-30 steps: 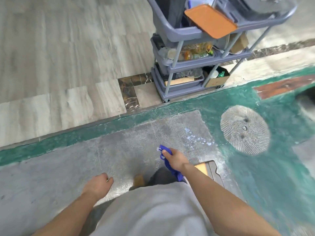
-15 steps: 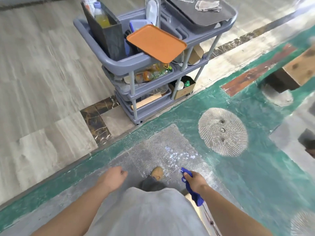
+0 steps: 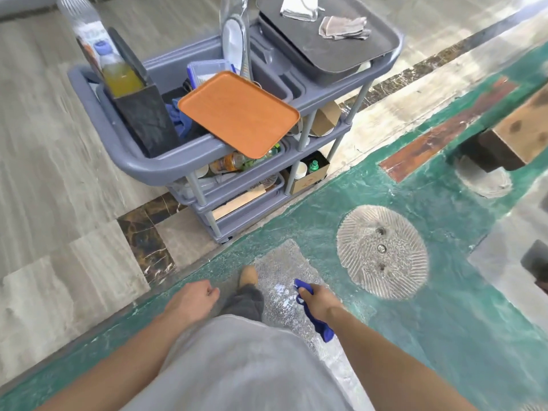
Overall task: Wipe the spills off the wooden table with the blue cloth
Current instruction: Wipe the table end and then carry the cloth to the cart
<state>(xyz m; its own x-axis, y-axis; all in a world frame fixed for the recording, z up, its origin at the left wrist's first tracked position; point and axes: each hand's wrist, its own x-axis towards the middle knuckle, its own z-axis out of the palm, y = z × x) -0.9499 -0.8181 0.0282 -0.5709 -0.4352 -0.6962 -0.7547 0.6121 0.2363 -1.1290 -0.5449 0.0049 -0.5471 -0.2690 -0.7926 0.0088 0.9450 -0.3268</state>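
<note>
My right hand (image 3: 318,301) is closed around the blue cloth (image 3: 318,326), which hangs down below my wrist over the floor. My left hand (image 3: 191,301) swings beside my leg, fingers curled, holding nothing. A corner of a wooden table (image 3: 525,126) shows at the right edge, well away from both hands. No spill on it is visible from here.
A grey three-shelf cart (image 3: 166,164) stands ahead, carrying an orange tray (image 3: 237,112), a dark tray with rags (image 3: 329,37), bottles and boxes. The floor is green and grey with a round ribbed disc (image 3: 382,252) to my right. My foot (image 3: 248,275) steps forward.
I have walked forward and my view has turned right, so the cart looms closer and the wooden table edges in at the right. My right hand keeps hold of the cloth.
</note>
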